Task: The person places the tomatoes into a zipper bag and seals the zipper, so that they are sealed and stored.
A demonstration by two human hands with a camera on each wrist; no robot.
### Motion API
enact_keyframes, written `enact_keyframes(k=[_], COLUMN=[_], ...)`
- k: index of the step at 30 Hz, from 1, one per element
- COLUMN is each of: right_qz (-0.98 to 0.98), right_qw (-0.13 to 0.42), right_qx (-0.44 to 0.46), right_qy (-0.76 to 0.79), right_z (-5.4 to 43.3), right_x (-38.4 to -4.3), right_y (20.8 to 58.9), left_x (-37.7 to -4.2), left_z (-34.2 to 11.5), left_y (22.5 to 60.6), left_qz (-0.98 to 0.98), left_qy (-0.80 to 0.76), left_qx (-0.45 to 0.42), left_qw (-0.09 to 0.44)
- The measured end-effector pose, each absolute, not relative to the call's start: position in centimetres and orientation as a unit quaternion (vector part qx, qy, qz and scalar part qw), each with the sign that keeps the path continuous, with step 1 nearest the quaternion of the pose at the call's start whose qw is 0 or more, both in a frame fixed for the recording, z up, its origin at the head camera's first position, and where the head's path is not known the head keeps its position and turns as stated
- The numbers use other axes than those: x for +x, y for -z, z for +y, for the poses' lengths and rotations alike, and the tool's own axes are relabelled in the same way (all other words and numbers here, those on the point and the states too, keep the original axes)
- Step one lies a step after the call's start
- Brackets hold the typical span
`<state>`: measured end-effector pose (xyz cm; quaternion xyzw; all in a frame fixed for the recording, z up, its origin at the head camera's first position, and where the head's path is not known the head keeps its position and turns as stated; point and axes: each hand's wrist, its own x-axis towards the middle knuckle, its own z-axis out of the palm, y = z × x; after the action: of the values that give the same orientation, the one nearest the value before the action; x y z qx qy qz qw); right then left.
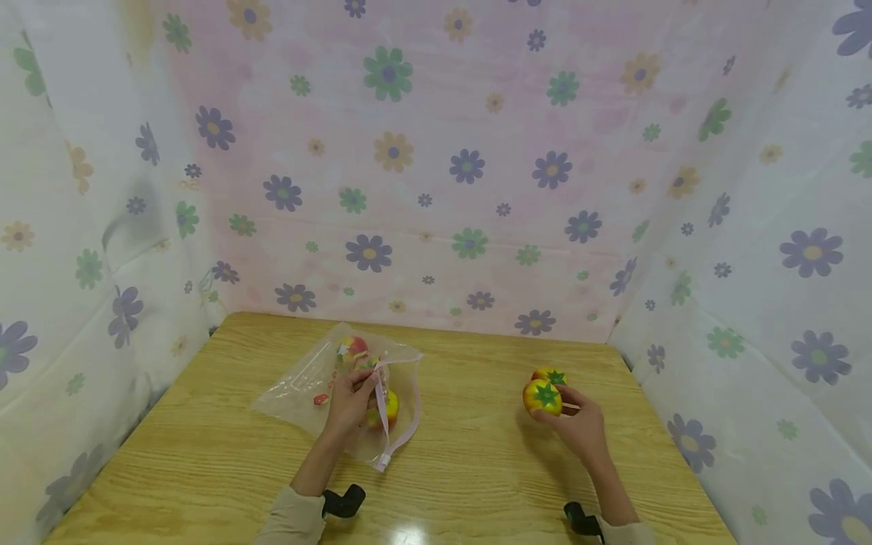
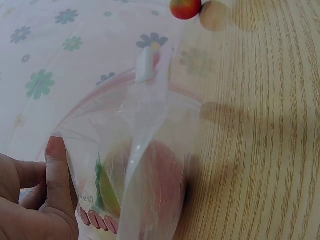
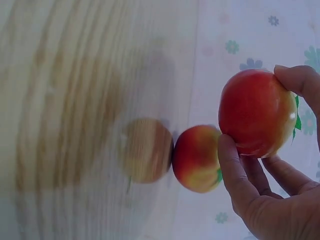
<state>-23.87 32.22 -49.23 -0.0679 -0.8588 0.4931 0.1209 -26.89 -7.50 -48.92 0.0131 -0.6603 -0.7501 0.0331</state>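
A clear plastic zip bag (image 1: 300, 390) with a pink zip edge and a white slider (image 1: 383, 462) lies on the left of the table. My left hand (image 1: 350, 401) pinches the bag's upper layer near its mouth. Inside show a red-and-yellow fruit (image 1: 391, 409) and another reddish one (image 1: 354, 346). Over on the right, my right hand (image 1: 582, 428) holds a red-and-yellow tomato (image 3: 255, 112) with green star-shaped leaves, fingers and thumb around it, raised off the table. A second, similar tomato (image 3: 197, 159) rests on the table just beyond it.
The wood-grain table (image 1: 470, 424) reflects the fruit. Floral sheets (image 1: 422, 227) enclose it at the back and on both sides. Black wrist mounts (image 1: 345, 501) sit at both cuffs.
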Motion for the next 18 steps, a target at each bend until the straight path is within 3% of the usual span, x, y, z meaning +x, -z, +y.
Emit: enact_keyframes(k=[8,18], right_qz=[-0.86,-0.866], right_qw=[0.108,0.051], right_qx=[-0.046,-0.015], right_qy=[-0.496,-0.497], right_z=[30.1,27.7], right_x=[-23.9,-23.8], right_y=[49.8,50.2], left_x=[-27.0,-27.0], left_z=[-7.6,-7.7], left_y=[49.0,49.4], left_qz=[-0.649,-0.655], left_qy=[0.76,0.755], left_qx=[0.011,0.009], left_qw=[0.032,0.037])
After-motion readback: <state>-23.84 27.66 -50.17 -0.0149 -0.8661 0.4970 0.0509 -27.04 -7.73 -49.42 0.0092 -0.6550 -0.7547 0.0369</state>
